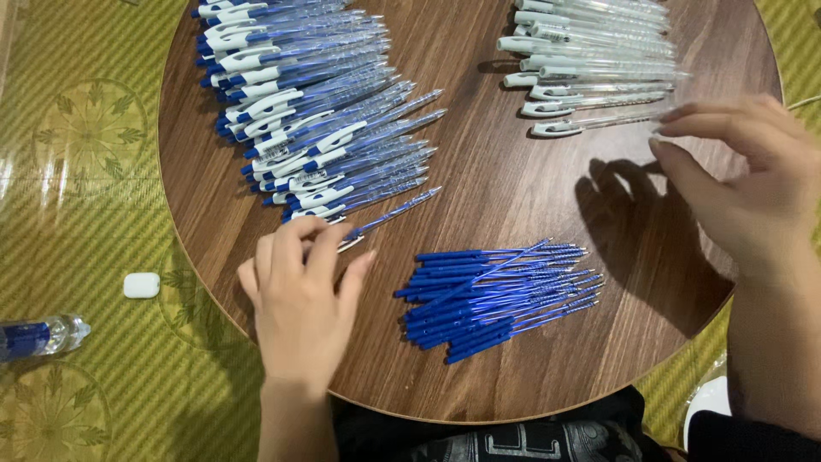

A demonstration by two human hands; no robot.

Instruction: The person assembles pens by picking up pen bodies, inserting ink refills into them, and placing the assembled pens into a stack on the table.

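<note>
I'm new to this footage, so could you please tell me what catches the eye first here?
A big fan of blue pens covers the round table's upper left, with the left hand on the nearest pen. Blue refills lie heaped at centre. Clear barrels sit upper right, by the right hand.

A clear plastic bottle with a blue label point(26, 336) lies on the green mat, left of the table.

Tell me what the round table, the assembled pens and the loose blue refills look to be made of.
Round table: wood or wood-look laminate, judging by the brown grain; slight sheen.
Assembled pens: clear glossy plastic barrels with opaque white clips and blue ends; the refill shows through. The left hand rests on one.
Blue refills: thin tubes, probably plastic; the blue may be ink or tube colour, cannot tell.
</note>
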